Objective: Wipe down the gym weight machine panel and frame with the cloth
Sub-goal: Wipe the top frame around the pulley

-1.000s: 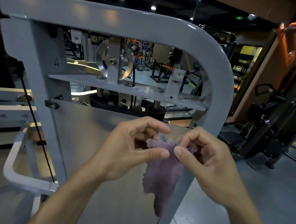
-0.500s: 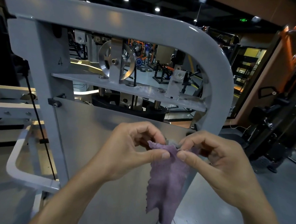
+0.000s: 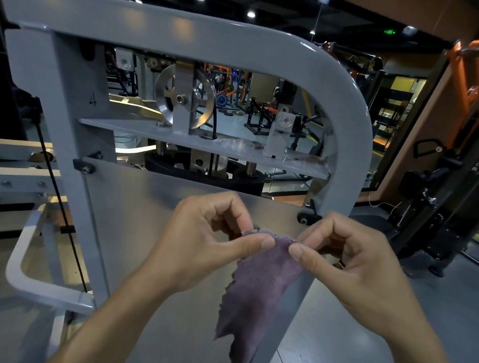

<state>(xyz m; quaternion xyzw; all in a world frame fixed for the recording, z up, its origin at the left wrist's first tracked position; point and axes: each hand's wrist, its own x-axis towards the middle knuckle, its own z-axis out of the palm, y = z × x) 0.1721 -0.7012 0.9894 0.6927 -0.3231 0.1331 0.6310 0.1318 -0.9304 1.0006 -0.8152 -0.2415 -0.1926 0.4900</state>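
The top hem of the purple cloth is pinched between thumb and curled fingers of the left hand and likewise by the right hand; the rest hangs free in front of the grey panel, not yet touching it. The step appears to be readying the cloth: it is best spread or folded into a flat pad before being pressed to the panel, then the frame. Counted: two hands, one cloth, one panel, one pulley wheel.

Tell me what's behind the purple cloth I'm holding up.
Behind the cloth, pinched by the left hand and right hand, are the grey panel and the frame upright. The panel's right edge, where it meets the upright, is covered.
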